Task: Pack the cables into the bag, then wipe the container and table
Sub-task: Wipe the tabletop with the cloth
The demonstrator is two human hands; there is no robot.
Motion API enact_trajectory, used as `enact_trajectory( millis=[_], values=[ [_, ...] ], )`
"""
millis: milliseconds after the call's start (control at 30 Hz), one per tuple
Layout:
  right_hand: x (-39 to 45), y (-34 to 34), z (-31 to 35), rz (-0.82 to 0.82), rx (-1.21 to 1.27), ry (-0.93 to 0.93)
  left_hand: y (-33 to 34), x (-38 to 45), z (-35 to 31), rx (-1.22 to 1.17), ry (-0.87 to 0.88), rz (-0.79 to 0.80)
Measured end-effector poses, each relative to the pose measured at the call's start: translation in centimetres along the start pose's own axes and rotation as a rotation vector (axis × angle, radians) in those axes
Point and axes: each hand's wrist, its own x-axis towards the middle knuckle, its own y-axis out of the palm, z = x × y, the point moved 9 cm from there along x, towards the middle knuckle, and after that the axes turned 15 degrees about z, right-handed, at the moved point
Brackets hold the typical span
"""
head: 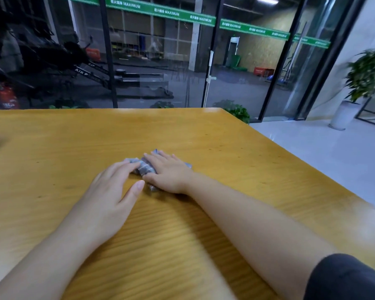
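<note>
A crumpled grey-blue cloth (146, 167) is being pressed flat against the wooden tabletop (225, 148) near its middle by the right hand (168, 172), fingers straight, while the left hand (110, 191) is being rested with relaxed fingers on the cloth's left edge. No cables, bag or container are being shown, so the packing is judged finished and the table-wiping under way.
</note>
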Motion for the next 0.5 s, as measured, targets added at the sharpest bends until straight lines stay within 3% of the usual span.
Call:
enact_trajectory(
  millis=[267, 500],
  values=[
    [-7.0, 0.4, -5.2, 0.011, 0.028, 0.134, 1.2, -1.2, -3.3, -0.055, 0.122, 0.044],
    [-14.3, -0.4, -17.3, -0.055, 0.117, 0.508, 2.0, -1.5, -4.8, -0.07, 0.161, 0.118]
  ],
)
